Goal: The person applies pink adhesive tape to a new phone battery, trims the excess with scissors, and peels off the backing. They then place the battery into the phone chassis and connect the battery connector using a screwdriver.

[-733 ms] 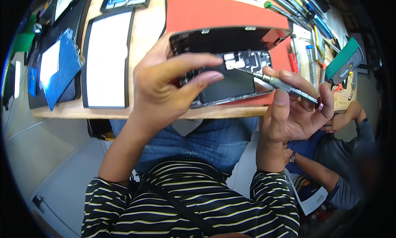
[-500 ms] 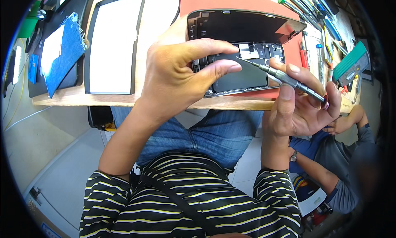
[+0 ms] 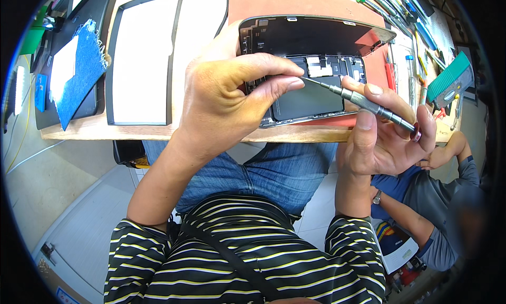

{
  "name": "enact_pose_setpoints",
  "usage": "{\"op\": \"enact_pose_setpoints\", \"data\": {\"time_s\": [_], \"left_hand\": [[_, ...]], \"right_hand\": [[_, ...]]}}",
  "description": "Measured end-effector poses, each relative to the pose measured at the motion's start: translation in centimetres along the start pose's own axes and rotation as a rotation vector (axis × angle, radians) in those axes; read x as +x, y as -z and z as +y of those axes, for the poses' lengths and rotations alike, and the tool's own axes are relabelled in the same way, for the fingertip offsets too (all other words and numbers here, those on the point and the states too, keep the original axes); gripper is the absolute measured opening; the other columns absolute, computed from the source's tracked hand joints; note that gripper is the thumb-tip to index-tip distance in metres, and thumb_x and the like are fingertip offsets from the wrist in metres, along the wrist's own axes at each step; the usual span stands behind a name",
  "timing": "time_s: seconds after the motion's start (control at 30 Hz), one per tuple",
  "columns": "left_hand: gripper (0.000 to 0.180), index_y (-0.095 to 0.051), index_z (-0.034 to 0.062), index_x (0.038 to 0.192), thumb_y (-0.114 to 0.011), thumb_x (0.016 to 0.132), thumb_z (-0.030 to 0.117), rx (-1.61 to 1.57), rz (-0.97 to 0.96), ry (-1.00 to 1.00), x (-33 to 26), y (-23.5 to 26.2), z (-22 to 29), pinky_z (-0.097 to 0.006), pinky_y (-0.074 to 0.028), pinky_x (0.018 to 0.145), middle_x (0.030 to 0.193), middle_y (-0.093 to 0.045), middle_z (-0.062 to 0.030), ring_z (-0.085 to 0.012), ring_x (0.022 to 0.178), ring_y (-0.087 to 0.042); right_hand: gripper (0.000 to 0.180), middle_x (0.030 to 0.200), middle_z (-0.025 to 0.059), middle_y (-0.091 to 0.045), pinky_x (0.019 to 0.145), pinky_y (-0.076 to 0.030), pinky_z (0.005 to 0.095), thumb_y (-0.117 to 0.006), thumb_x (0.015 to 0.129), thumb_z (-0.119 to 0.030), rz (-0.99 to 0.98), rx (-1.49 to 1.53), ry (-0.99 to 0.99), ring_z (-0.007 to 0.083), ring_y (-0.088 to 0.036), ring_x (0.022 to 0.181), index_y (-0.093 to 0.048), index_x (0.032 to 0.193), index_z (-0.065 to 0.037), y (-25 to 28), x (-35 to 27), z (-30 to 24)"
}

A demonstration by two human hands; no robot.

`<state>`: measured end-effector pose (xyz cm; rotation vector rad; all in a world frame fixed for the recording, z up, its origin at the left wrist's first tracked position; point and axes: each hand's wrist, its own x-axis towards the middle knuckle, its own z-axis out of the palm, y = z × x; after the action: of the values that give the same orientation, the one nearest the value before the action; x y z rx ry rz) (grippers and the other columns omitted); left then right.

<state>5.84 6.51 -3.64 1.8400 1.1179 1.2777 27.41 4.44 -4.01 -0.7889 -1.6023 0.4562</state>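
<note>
An opened phone (image 3: 311, 101) lies on a red-orange mat (image 3: 269, 1) at the table's front edge, its dark battery and inner parts showing. Its screen (image 3: 316, 37) is tipped up along the far side. My right hand (image 3: 382, 138) holds a slim metal precision screwdriver (image 3: 363, 101), its red-capped end by my fingers and its thin tip pointing left. Above the phone, my left hand (image 3: 221, 98) brings thumb and forefinger together in a pinch at that tip. Anything tiny between those fingertips is too small to make out. My left hand hides the phone's left part.
A shallow white tray with dark rims (image 3: 139, 61) lies left of the phone, and a blue cloth (image 3: 81, 72) beyond it. Pens and tools (image 3: 390, 8) crowd the back right, near a green comb-like tool (image 3: 448, 80). Another person's arm (image 3: 406, 219) rests at the right.
My left thumb and forefinger have closed toward each other at the screwdriver's tip; before, they stood further apart. The screwdriver stays in my right hand, barely moved.
</note>
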Motion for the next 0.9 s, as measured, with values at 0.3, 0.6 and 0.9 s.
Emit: {"op": "enact_pose_setpoints", "data": {"time_s": [0.3,0.6,0.9], "left_hand": [[0.014,-0.077,0.0034,0.091,-0.084,0.078,0.006,-0.024,0.038,0.071,0.00,-0.07,0.37,-0.031,-0.053,0.068,0.086,-0.070,-0.0104,-0.0224,0.079,-0.069],[0.015,-0.079,0.0041,0.097,-0.083,0.082,0.004,0.058,0.000,0.051,-0.24,-0.01,0.11,-0.017,-0.036,0.051,0.085,-0.073,-0.0008,-0.0015,0.060,-0.051],[0.016,-0.076,0.0055,0.090,-0.085,0.077,0.006,0.010,0.027,0.096,-0.30,-0.18,0.05,-0.032,-0.052,0.067,0.085,-0.070,-0.0097,-0.0233,0.077,-0.068]], "right_hand": [[0.065,0.115,0.0243,-0.066,0.090,-0.062,0.0538,-0.067,0.093,0.004,-0.028,0.020,-0.038,0.0388,-0.073,0.097,-0.031,0.145,-0.010,0.02,0.01,-0.04],[0.064,0.115,0.0251,-0.065,0.090,-0.063,0.0530,-0.067,0.094,0.003,-0.044,-0.009,-0.040,0.0378,-0.073,0.099,-0.030,0.145,-0.009,0.12,0.21,-0.03],[0.063,0.114,0.0252,-0.066,0.091,-0.063,0.0526,-0.067,0.094,0.002,-0.013,0.000,-0.061,0.0375,-0.073,0.098,-0.031,0.144,-0.008,-0.09,0.06,-0.07]]}}
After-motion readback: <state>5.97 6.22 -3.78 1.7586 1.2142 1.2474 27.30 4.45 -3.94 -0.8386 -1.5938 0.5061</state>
